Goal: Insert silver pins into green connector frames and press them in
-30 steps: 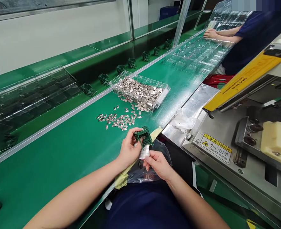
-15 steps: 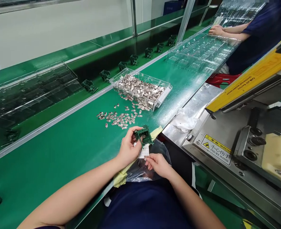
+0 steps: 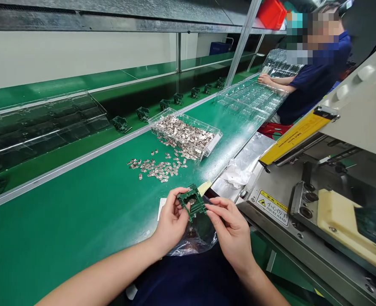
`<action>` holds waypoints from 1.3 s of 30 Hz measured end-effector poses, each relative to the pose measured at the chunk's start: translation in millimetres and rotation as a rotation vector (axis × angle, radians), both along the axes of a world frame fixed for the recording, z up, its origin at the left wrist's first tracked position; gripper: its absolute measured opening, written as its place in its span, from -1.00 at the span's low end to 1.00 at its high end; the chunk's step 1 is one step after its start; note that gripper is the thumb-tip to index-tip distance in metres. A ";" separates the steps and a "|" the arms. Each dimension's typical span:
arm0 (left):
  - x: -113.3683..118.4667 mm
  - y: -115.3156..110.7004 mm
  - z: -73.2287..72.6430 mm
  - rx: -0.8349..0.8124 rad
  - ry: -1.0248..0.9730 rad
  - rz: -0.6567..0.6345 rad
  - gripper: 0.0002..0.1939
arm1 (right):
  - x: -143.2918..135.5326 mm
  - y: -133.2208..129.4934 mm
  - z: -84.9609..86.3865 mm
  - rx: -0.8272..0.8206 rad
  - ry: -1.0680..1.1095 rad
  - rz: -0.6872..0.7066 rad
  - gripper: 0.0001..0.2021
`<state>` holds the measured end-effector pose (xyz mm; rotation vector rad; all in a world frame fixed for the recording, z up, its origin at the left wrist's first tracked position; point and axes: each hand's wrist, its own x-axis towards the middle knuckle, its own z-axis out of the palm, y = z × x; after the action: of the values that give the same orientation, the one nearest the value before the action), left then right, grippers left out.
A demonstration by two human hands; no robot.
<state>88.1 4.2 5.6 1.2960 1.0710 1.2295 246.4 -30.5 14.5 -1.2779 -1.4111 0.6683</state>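
Observation:
A dark green plastic frame (image 3: 192,200) is gripped by my left hand (image 3: 171,221) at its left side. The fingers of my right hand (image 3: 229,225) are pinched together at the frame's right edge; a small piece between them is too small to make out. Partly behind my left hand shows a white striped sheet (image 3: 161,207). Beyond my hands, small metal pieces (image 3: 160,168) lie loose on the green table (image 3: 89,199). A clear tray (image 3: 218,137) full of such pieces stands behind them.
Green frames (image 3: 120,124) stand in a row on the far strip. Clear blister trays (image 3: 245,102) lie back right, where a person (image 3: 318,72) reaches over them. A machine (image 3: 270,208) with a warning label stands at the right, beside crumpled white material (image 3: 235,174).
The view has tilted up. My right hand has risen from the white sheet to the green frame. The sheet now shows to the left of my left hand.

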 end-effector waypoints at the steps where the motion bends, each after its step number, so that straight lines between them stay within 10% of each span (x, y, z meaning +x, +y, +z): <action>1: 0.4 -2.9 0.8 0.005 -0.014 -0.007 -0.74 | -4.6 1.8 1.6 0.042 -0.017 -0.027 -0.85; 18: 0.6 -19.8 -0.3 0.076 -0.112 -0.114 -0.74 | -47.0 2.9 -6.6 -0.097 0.490 -0.080 -0.77; 24: 7.1 -11.4 13.1 0.015 0.052 -0.244 -0.72 | 11.6 -5.9 13.5 -0.101 0.178 0.169 -0.32; 29: 45.2 2.7 48.4 0.122 0.200 -0.751 -0.60 | 87.4 -55.3 44.2 0.074 -0.147 0.195 -0.39; 32: 98.5 18.4 75.6 0.200 0.146 -0.985 -0.47 | 136.3 -94.7 57.2 0.213 -0.074 -0.231 -0.39; 36: 203.6 27.1 98.7 0.561 0.194 -0.919 -0.33 | 201.9 -140.1 66.3 0.629 0.062 -1.137 -0.31; 39: 272.5 24.9 104.8 0.603 0.244 -0.945 -0.15 | 233.9 -155.0 70.7 0.611 0.028 -1.321 -0.29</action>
<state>360.6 29.0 110.4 2.1098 0.1135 0.6601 480.2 -185.5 85.3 -1.3358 -0.4184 -0.5980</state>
